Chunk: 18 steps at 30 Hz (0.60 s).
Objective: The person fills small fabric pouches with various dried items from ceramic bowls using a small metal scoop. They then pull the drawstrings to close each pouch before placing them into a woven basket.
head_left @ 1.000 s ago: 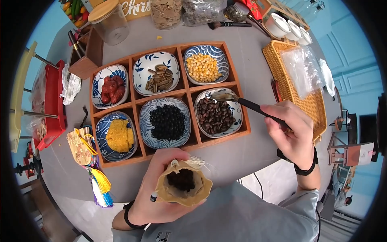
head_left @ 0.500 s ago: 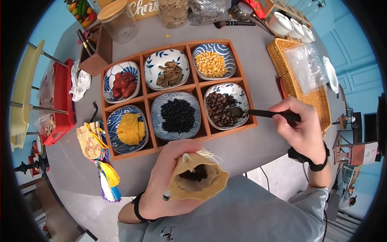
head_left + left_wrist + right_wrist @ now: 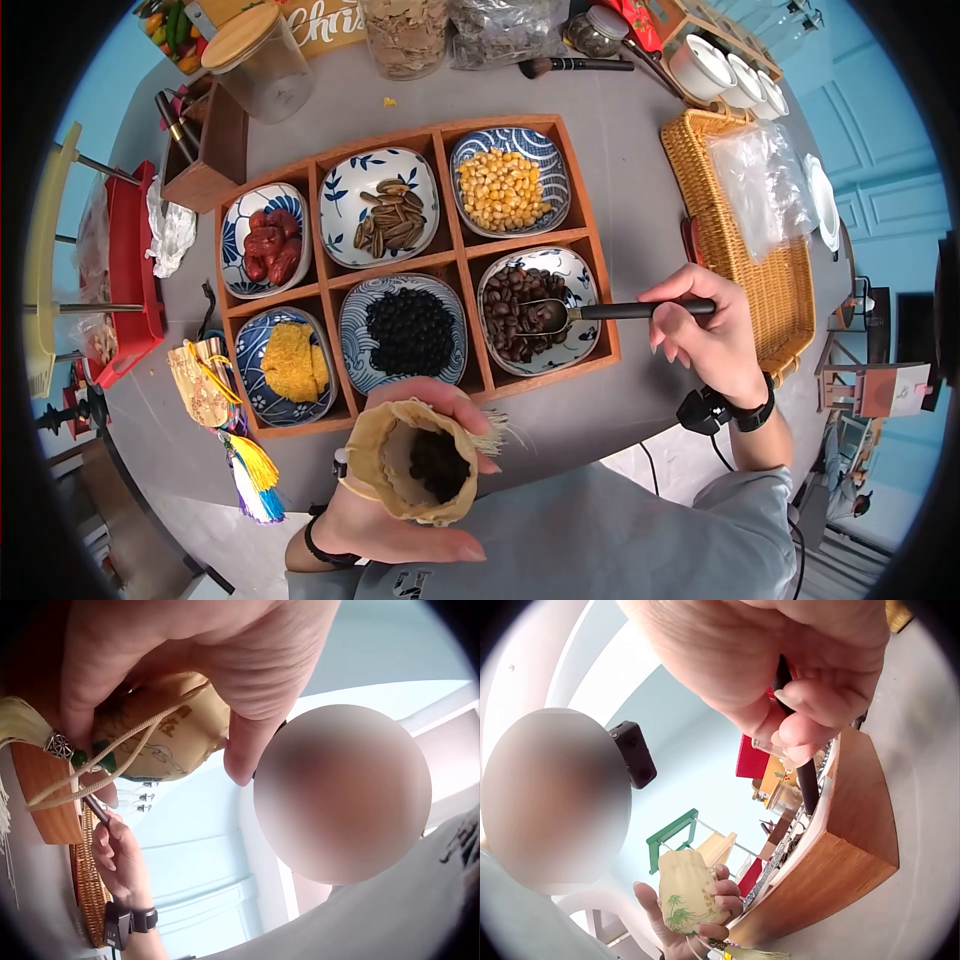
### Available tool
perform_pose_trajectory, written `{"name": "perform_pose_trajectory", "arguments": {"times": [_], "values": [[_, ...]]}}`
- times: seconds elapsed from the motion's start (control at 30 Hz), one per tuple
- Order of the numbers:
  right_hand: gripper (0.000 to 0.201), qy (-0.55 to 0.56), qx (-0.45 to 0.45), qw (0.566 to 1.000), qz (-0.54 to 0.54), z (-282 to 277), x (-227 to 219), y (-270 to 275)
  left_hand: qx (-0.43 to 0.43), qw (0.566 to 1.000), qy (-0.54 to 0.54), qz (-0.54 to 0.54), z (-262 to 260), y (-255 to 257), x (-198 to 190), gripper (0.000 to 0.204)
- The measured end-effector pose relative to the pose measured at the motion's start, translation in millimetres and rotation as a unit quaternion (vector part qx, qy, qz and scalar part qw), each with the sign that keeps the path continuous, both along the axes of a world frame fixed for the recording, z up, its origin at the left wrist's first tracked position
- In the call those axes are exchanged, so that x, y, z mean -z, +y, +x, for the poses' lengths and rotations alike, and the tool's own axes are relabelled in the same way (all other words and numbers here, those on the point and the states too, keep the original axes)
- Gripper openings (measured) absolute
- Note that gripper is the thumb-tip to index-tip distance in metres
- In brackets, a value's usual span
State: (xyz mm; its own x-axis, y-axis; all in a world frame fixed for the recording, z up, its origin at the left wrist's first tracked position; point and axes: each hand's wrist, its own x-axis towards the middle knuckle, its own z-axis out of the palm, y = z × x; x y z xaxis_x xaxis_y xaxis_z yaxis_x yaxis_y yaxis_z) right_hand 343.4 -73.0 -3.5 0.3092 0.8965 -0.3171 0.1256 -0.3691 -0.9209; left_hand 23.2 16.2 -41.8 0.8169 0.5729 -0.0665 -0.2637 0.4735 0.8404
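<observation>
My left hand [image 3: 375, 525] grips a cream drawstring pouch [image 3: 372, 455] at the front of the table. Its mouth faces the head camera, with dark contents inside. In the left wrist view a pale tassel [image 3: 26, 724] and a cord hang from the pouch. My right hand [image 3: 718, 335] pinches the black handle of a spoon [image 3: 620, 311]. The spoon's metal bowl is among coffee beans [image 3: 508, 285] in a blue-and-white dish [image 3: 585, 340]. That dish stands in the front right compartment of a wooden tray [image 3: 470, 308].
Other dishes hold corn kernels [image 3: 505, 190], striped seeds [image 3: 393, 220], red dates [image 3: 270, 245], black beans [image 3: 410, 330] and yellow powder [image 3: 290, 360]. A wicker basket [image 3: 690, 165] stands right. Left lies a patterned pouch with tassels [image 3: 205, 380]; jars line the back.
The spoon has moved from the dish's back edge, through its right side, to the middle of the coffee beans. My left hand has turned the pouch, and its mouth now looks rounder and wider.
</observation>
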Motion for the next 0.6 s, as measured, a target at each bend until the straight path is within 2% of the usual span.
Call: {"name": "perform_pose_trajectory", "arguments": {"times": [0.1, 0.17, 0.2, 0.27, 0.4, 0.47, 0.5, 0.6], "values": [[0.013, -0.003, -0.008, 1.000, 0.001, 8.6, 4.2, -1.8, 0.022, 1.000, 0.013, 0.017, 0.6, 2.5, 3.2, 0.103], [0.014, -0.001, 0.003, 1.000, 0.010, 10.1, 6.9, -3.9, 0.028, 0.997, 0.053, 0.056, 0.7, 3.2, -1.8, 0.101], [0.014, 0.000, 0.009, 1.000, 0.019, 11.1, 7.0, -4.2, 0.011, 0.990, 0.083, 0.110, 0.9, 1.9, -5.3, 0.099], [0.014, 0.006, 0.019, 1.000, 0.024, 14.2, 3.0, -3.8, -0.022, 0.965, 0.141, 0.219, 2.3, 0.6, -12.0, 0.097], [0.014, -0.004, 0.044, 0.999, 0.029, 15.0, -15.5, -7.0, -0.062, 0.933, 0.175, 0.309, 13.8, -1.9, -18.7, 0.094], [0.014, -0.029, 0.032, 0.997, 0.071, 18.7, -27.3, -10.8, -0.064, 0.914, 0.206, 0.344, 17.9, -1.0, -20.4, 0.095], [0.014, -0.040, 0.030, 0.994, 0.092, 20.3, -34.8, -12.9, -0.061, 0.886, 0.237, 0.394, 19.8, 1.3, -24.3, 0.094], [0.013, -0.052, 0.027, 0.990, 0.128, 15.3, -60.8, -15.5, -0.071, 0.872, 0.260, 0.409, 22.9, 0.6, -21.0, 0.094]]}}
